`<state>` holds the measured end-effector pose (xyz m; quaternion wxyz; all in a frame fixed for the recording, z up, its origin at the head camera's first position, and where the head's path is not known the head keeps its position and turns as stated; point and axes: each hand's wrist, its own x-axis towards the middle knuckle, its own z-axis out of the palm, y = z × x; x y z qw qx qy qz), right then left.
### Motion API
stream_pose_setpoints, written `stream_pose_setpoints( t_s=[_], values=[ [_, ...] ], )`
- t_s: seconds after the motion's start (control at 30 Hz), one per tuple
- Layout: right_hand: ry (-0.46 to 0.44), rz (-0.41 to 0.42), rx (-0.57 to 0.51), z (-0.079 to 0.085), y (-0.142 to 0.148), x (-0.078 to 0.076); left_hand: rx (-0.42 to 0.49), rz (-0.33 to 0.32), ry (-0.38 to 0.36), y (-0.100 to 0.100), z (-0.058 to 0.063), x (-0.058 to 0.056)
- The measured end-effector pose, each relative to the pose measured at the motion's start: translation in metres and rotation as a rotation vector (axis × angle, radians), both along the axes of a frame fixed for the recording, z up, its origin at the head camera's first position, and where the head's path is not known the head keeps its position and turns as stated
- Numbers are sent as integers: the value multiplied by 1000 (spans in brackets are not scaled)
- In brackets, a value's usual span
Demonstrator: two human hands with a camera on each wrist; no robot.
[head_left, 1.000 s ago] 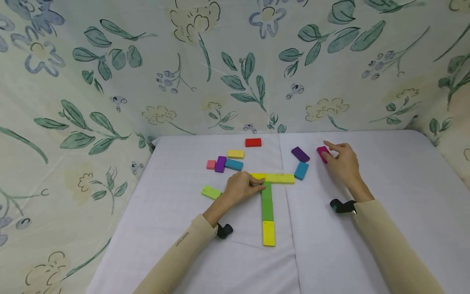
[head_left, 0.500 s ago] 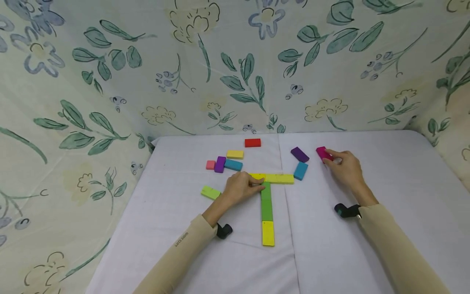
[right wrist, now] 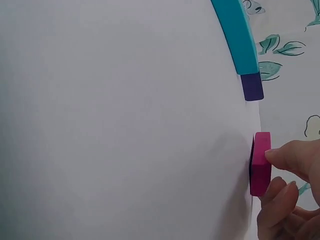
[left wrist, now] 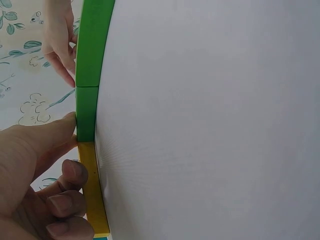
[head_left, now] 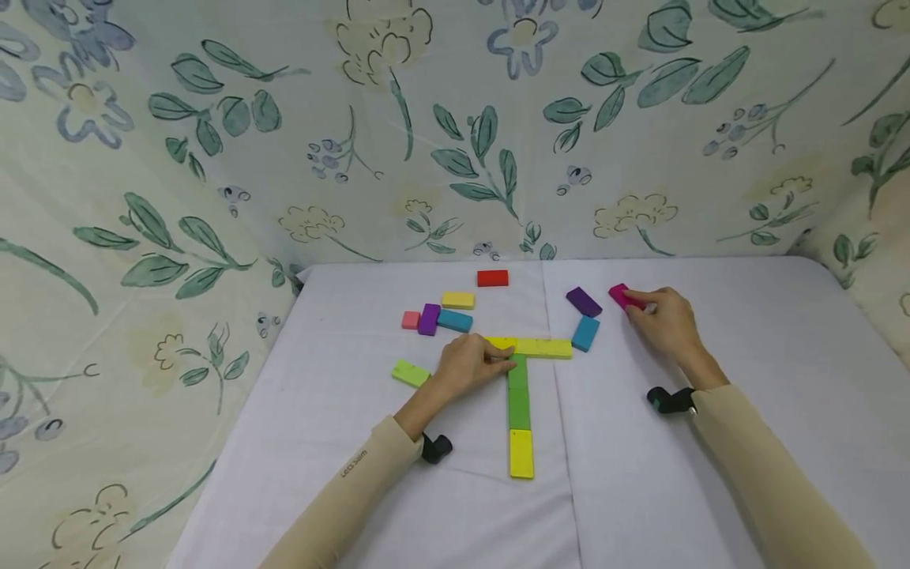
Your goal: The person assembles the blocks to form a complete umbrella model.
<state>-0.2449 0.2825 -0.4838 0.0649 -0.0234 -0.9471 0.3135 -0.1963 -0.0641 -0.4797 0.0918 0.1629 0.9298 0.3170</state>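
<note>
My right hand [head_left: 666, 322] pinches a magenta block [head_left: 620, 296] at the back right of the table; in the right wrist view the thumb lies against the block's [right wrist: 261, 167] face. At the table's middle, my left hand [head_left: 469, 367] has thumb and index finger at the corner where a green block [head_left: 518, 371] meets a row of yellow blocks [head_left: 543, 348]. In the left wrist view its other fingers are curled beside the yellow block [left wrist: 95, 192]. Below, a second green block [head_left: 520, 409] and a yellow block [head_left: 521, 454] continue the column, forming a T.
Left of the magenta block lie a dark purple block [head_left: 584, 302] and a blue block [head_left: 585, 333]. Farther left are red [head_left: 492, 278], pale yellow [head_left: 458, 300], blue [head_left: 455, 320], purple [head_left: 429, 319], pink [head_left: 410, 320] and lime [head_left: 411, 373] blocks. A floral cloth [head_left: 398, 190] hangs behind the table.
The magenta block has shifted slightly left and turned in my right hand, whose index finger has come down onto it. My left hand and the other blocks stay put.
</note>
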Motion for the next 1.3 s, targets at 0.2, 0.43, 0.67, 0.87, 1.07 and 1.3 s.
stream_pose_setpoints(
  t_s=[0.2,0.43,0.67,0.87,1.07,1.3],
  values=[
    [-27,50,-8,-3,2,-10,4,10,-13,0,-1,-1],
    [1,134,3,1,0,-21,8,14,-13,-1,-1,0],
    [28,223,-7,11,-16,-36,10,13,-18,0,-1,0],
    [-58,298,-67,21,-41,-52,9,1,-16,-1,-2,0],
    [-149,404,-65,22,-61,-68,1,-19,4,0,-1,0],
    [-169,498,9,14,-68,-83,-16,-21,35,-1,0,0]
  ],
)
